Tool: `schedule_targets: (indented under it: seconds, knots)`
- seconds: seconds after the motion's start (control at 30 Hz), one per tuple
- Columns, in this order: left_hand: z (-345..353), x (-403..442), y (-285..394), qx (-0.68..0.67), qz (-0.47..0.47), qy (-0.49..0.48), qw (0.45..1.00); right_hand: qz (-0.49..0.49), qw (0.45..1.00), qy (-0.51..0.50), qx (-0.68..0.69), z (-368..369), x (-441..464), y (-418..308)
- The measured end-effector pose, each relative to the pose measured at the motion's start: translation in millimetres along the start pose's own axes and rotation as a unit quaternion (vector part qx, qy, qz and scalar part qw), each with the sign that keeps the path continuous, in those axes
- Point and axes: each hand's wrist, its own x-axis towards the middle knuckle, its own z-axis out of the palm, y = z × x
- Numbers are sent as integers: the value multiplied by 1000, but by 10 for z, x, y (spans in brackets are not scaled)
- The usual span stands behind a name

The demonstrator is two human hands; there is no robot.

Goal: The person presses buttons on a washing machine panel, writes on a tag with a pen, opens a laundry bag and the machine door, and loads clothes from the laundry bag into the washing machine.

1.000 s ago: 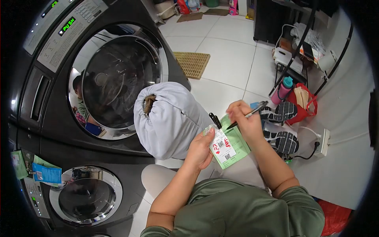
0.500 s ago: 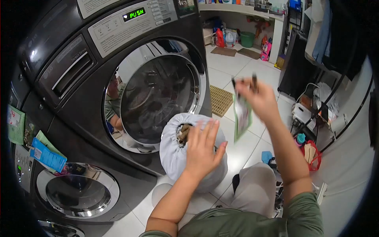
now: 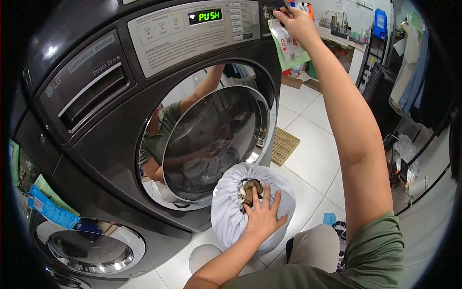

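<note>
My left hand (image 3: pixel 263 214) lies with spread fingers on a round, pale grey laundry bag (image 3: pixel 227 212). Its fingertips reach the gathered opening, where brown cloth (image 3: pixel 251 189) shows. Raised beside the upper right corner of the washing machine (image 3: pixel 115 120), my right hand (image 3: pixel 301 25) pinches a green-backed paper slip (image 3: pixel 288 47) with red marks at its top edge. Something small and dark is also between those fingers; I cannot make out its kind. The machine's round glass door (image 3: pixel 216 139) appears closed, with cloth visible behind it, and its display (image 3: pixel 205 16) reads PUSH.
A smaller round machine door (image 3: pixel 91 243) is at the lower left, with blue and green packets (image 3: pixel 50 207) hanging above it. A tan plastic grate (image 3: pixel 285 146) lies on the white tiles. Clothes (image 3: pixel 413 72) hang at the right, and a sink counter (image 3: pixel 344 38) stands behind.
My right hand has risen with the slip from over the floor to the machine's upper corner. My left hand has stayed on the bag, fingers now more spread. The view has shifted.
</note>
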Motion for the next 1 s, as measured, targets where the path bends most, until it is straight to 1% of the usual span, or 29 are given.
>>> schedule_targets:
  seconds: [0.07,0.17,0.2,0.3,0.33,0.43,0.5,0.53,0.6,0.63,0.67,0.77,0.83,0.87,0.9,0.93,0.97,1.0]
  knots:
    - [39,-13,-18,-2,5,13,1000,-7,999,-6,-34,34,-8,17]
    - [56,-17,-27,-8,2,10,1000,-3,998,-42,48,88,63,75]
    - [57,-20,-27,-10,2,11,1000,-21,997,-26,64,123,78,105]
    - [48,-39,-31,-9,5,15,1000,21,995,-40,-85,-41,24,-213]
    - [43,-43,-27,-6,5,15,1000,40,990,-60,-121,-89,27,-286]
    - [48,-37,-16,-3,5,22,1000,6,987,-76,-140,-83,47,-289]
    - [52,-46,-7,0,5,24,1000,117,980,-117,-106,-118,-102,-607]
    - [50,-51,0,3,3,26,1000,55,980,-128,-142,-72,-99,-613]
    - [66,-46,1,4,2,37,999,-14,967,-78,-240,-87,-180,-574]
    - [97,-44,-12,2,2,45,999,-45,955,-54,-289,-129,-309,-703]
    - [131,-77,-16,-1,4,46,999,-60,948,-64,-306,-209,-433,-842]
    - [165,-99,-8,-9,3,60,998,-117,968,-72,-207,-321,-1058,-721]
    - [193,-92,-3,5,17,80,997,-69,979,-165,-101,-317,-1925,-669]
    - [222,-100,3,10,21,89,996,19,954,-294,-57,-377,-2402,-613]
    - [217,-123,20,16,24,97,995,109,895,-400,-167,-466,-2799,-686]
    - [120,-164,85,15,16,85,996,141,878,-426,-164,-509,-3237,-601]
    - [40,-274,159,16,20,78,997,193,844,-466,-183,-598,-3499,-656]
    - [-60,-334,213,20,26,75,997,224,841,-469,-153,-659,-3774,-597]
